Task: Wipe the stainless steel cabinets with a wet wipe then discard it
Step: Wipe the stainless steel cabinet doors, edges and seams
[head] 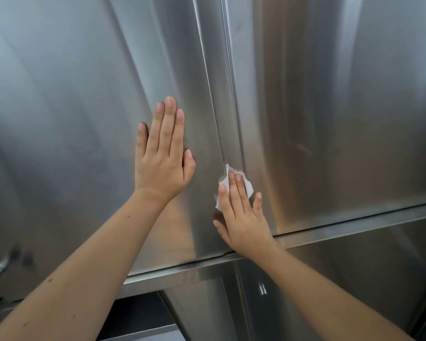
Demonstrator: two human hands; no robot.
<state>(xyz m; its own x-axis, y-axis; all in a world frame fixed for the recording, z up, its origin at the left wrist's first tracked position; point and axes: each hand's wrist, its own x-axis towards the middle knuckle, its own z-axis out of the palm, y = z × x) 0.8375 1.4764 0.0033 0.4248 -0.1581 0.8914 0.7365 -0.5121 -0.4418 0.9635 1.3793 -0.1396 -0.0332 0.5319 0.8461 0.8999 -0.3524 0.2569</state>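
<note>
Two stainless steel cabinet doors fill the view: a left door [71,107] and a right door [330,107], split by a vertical seam. My left hand [162,153] lies flat on the left door with straight fingers. My right hand [241,212] presses a white wet wipe [249,188] against the seam near the doors' lower edge, fingers straight over it. Most of the wipe is hidden under the fingers.
A steel ledge [354,227] runs under the doors, slanting up to the right. Below it are lower steel panels [207,303] and a dark gap. A metal handle or latch [0,269] sticks out at the far left edge.
</note>
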